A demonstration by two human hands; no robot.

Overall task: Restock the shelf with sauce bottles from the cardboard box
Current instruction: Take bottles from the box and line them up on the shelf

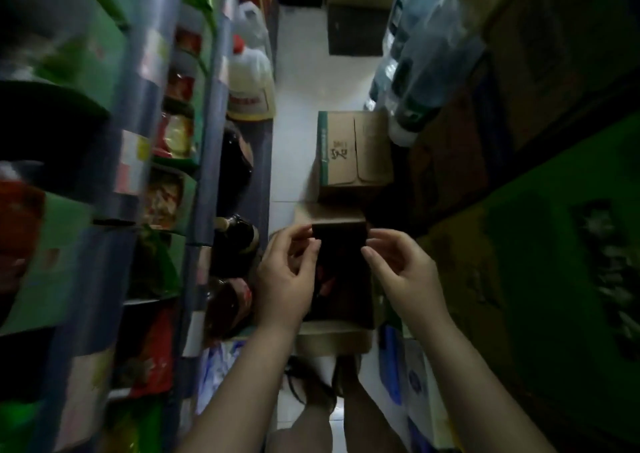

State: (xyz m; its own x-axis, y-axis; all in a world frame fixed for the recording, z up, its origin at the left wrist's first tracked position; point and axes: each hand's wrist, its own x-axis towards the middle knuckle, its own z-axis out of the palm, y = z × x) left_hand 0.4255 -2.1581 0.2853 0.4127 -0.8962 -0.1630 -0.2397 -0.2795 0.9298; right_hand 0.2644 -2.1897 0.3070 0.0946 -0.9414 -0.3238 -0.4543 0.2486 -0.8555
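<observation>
While both arms reach down the narrow aisle, the left hand (287, 272) and right hand (398, 269) hover over an open cardboard box (332, 340) on the floor. Fingers of each hand are curled loosely and spread, with the fingertips at the far flap (339, 233) of the box; whether they pinch it cannot be told. Between and below the fingers the box interior is dark, its contents indistinct. Left of the left fingers, dark sauce bottles (239, 238) stand on the low shelf (261, 175). Beyond the fingertips sits a second, closed carton (356, 151)
</observation>
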